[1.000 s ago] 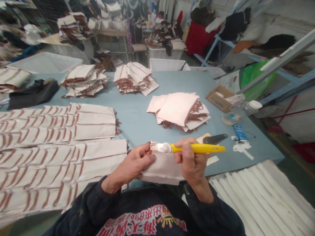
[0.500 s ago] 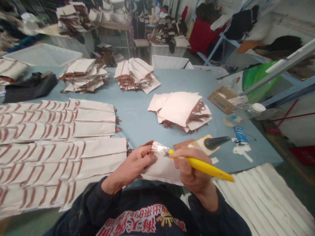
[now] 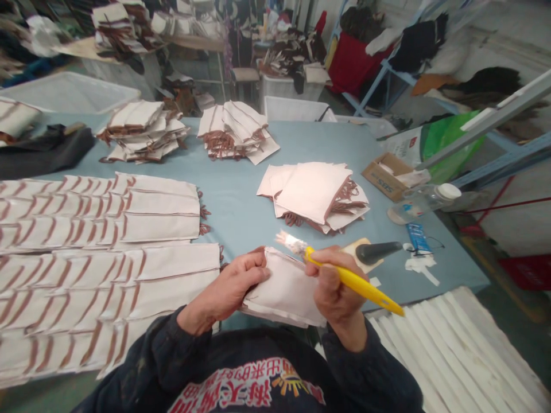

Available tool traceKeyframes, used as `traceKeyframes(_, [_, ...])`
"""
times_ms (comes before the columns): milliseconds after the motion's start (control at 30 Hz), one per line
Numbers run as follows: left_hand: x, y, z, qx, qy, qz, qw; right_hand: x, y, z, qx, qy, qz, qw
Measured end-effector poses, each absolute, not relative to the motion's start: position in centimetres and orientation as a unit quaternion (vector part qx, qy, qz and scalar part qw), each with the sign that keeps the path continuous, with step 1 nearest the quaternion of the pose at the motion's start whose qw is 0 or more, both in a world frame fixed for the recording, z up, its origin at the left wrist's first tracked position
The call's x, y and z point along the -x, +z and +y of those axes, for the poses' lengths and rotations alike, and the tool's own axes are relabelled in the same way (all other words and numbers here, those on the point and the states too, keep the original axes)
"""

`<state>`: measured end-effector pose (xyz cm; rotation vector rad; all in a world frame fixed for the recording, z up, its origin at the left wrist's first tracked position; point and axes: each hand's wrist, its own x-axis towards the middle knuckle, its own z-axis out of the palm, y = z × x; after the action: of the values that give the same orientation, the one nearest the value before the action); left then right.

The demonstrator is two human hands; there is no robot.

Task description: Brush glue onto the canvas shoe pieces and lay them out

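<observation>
My left hand [image 3: 235,284] is closed on the left end of a cream fabric piece [image 3: 286,287], thumb on top. Between the fingers of my right hand [image 3: 338,284] is a paintbrush [image 3: 357,287] with a yellow handle. Its whitish bristles point up and left, just above the far edge of the piece. The side of my right hand lies by the piece's right end; whether it touches cannot be made out. Beyond my hands lies a stack of similar cream pieces with brown edges [image 3: 312,192].
Overlapping rows of cream pieces [image 3: 167,201] cover the table's left side. Two more stacks [image 3: 142,129] [image 3: 235,129] stand at the back. On the right are a dark cone on a pale base [image 3: 379,251], a clear jar [image 3: 424,203], a cardboard box [image 3: 387,178] and white strips [image 3: 469,350].
The brush has lifted off the piece's left corner, its bristles moving up and slightly right. More of the piece's top face shows. My left hand keeps its hold.
</observation>
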<state>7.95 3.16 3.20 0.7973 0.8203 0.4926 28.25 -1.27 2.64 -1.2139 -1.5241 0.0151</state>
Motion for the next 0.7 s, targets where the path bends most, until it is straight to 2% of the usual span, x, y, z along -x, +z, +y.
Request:
traceKeyframes(200, [-7.9, 2.5, 4.2, -0.362, 0.224, 0.374, 0.824, -27.4, -0.1, -0.2, 0.581, -0.015, -0.658, 0.479])
traceKeyframes(367, [-6.4, 0.9, 6.1, -0.418, 0.212, 0.349, 0.811, -27.9, -0.9, 0.6, 0.607, -0.023, -0.619, 0.498])
traceKeyframes(700, [-4.8, -1.2, 4.1, -0.656, 0.129, 0.304, 0.679, -29.3, -1.4, 2.5, 0.659, 0.012, -0.569, 0.491])
